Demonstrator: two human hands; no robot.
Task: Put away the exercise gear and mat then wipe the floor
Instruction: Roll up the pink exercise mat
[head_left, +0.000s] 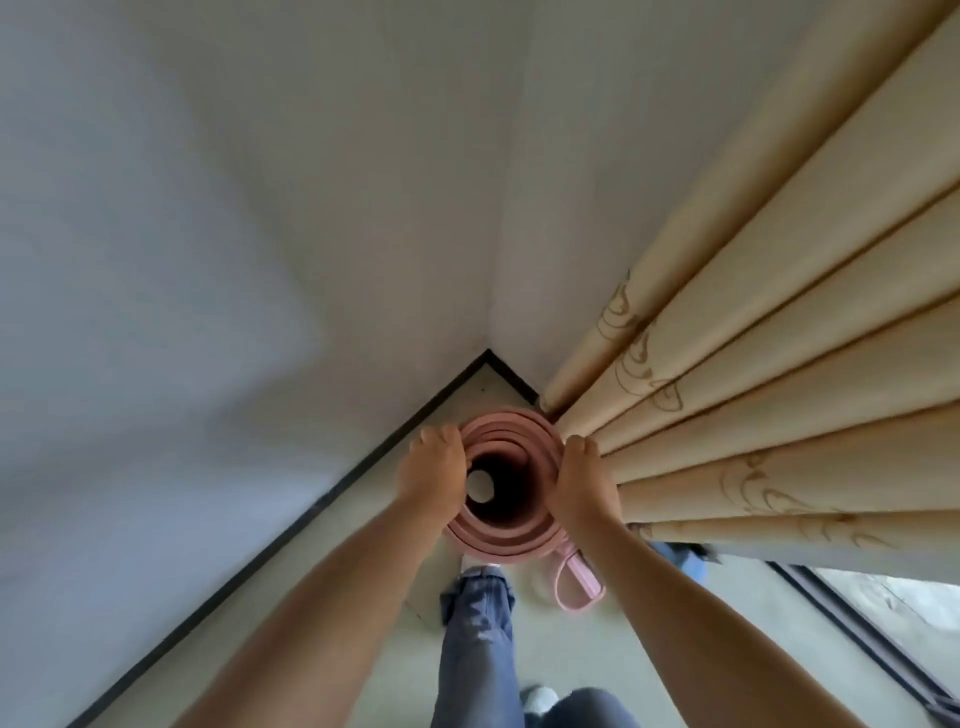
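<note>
The rolled pink mat (506, 452) stands on end in the corner, between the white wall (234, 234) and the beige curtain (753, 364), seen straight down its hollow core. The left hand (434, 475) curls over the top rim on its side, fingers wrapped round the outer layers; the right hand (579, 480) clasps the opposite side, its back brushing the curtain folds. A pink strap (576, 579) hangs loose from the roll near the floor (597, 654). The step in hand looks like settling the mat upright for storage. To do it well, both hands should keep the coil squeezed so the layers do not spring open, press the bottom end flat to the floor, and lean the roll slightly into the corner before letting go. The strap is better tucked in than left to trip over.
</note>
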